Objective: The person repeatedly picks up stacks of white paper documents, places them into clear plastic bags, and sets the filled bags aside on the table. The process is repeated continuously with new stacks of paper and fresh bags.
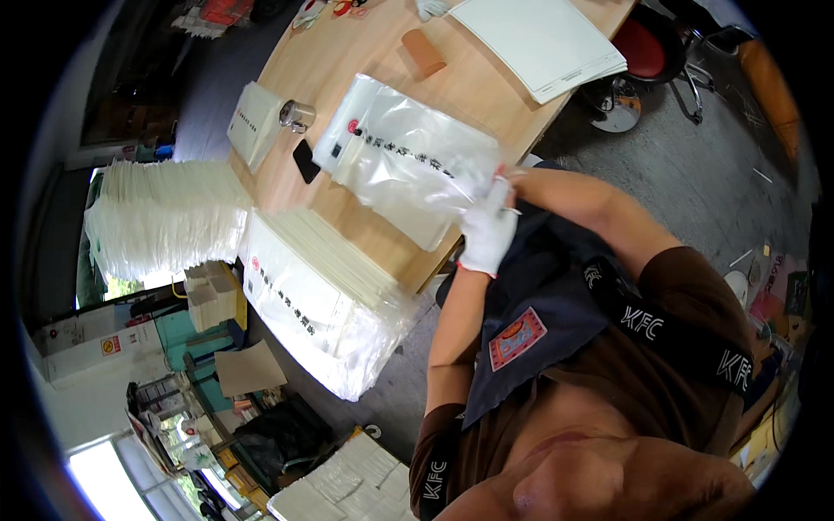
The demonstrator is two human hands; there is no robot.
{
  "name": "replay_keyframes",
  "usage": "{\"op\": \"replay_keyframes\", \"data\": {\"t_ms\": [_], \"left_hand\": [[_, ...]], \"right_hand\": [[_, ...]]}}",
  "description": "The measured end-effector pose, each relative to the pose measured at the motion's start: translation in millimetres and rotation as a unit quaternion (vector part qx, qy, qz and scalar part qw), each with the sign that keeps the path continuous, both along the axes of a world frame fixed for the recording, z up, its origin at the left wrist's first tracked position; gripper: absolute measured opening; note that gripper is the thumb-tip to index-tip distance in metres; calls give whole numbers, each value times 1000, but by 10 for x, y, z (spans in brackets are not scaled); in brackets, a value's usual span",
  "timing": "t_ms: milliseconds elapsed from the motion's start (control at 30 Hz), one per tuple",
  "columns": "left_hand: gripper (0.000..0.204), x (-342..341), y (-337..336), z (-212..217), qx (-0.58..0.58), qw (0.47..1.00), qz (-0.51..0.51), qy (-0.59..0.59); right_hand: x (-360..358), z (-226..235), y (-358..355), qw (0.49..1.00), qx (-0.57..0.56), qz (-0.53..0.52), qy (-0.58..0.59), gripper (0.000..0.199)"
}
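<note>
A clear plastic bag point(417, 148) with dark print and a red round mark lies on the wooden table, with pale sheets showing through it. My left hand point(486, 230), in a white glove, is closed at the bag's near right end. My right hand point(511, 181) meets it there, fingers closed on the film; they are blurred and partly hidden by the glove. Under the bag's near side, a pale sheet point(413, 217) sticks out. Left of my hands, a thick stack of similar bagged sheets point(295, 295) sits at the table's near edge.
A tall stack of filled bags point(165, 217) rises at the left. On the table point(365, 43) are a black phone point(305, 161), a metal cup point(298, 114), a small packet pile point(255, 126), an orange-brown block point(423, 52) and large white sheets point(543, 43). A red-seated chair point(647, 48) stands at right.
</note>
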State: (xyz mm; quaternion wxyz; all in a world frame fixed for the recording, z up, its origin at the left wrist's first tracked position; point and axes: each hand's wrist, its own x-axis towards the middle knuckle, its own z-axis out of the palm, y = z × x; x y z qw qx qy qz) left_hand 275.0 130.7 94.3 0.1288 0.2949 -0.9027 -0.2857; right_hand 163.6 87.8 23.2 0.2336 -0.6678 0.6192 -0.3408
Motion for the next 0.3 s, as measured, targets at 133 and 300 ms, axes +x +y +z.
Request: {"op": "replay_keyframes", "data": {"t_ms": [133, 300], "left_hand": [[22, 393, -642, -472, -36, 983, 109, 141], [24, 262, -816, -369, 263, 937, 196, 123]], "right_hand": [[-567, 119, 575, 988, 125, -41, 82, 32], [-1736, -291, 900, 913, 118, -272, 280, 64]]}}
